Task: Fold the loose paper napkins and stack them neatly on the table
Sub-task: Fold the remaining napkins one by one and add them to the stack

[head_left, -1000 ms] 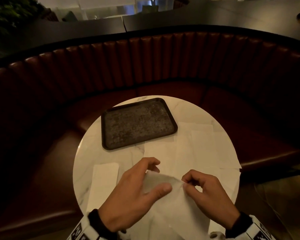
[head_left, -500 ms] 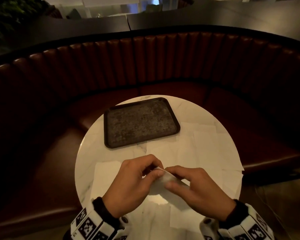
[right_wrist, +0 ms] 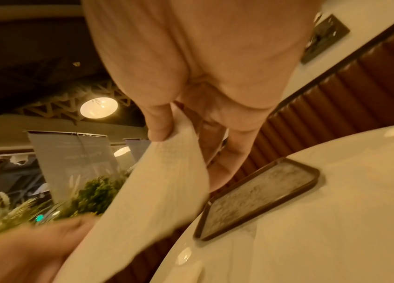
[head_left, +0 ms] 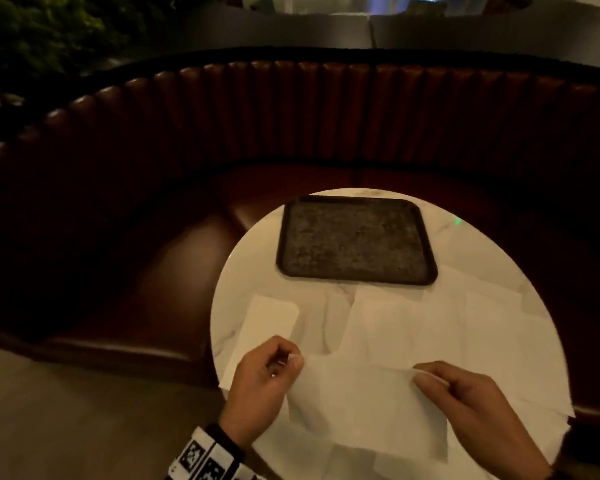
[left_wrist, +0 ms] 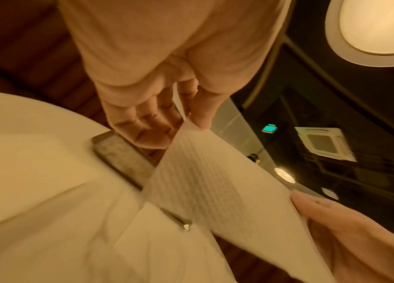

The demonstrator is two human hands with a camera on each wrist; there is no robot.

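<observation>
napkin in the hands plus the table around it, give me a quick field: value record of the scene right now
held item: paper napkin, spread between both hands above the table
left hand: pinches the napkin's left corner
right hand: pinches the napkin's right corner
folded napkin: lies flat on the table's left side
loose napkins: overlapping sheets, unfolded, right of the folded one
tray: dark, on the far part of the table, nothing on it
table: round, pale marble top
seating: curved red-brown booth behind

White ribbed napkin (head_left: 357,403), speckled dark tray (head_left: 355,241)
</observation>
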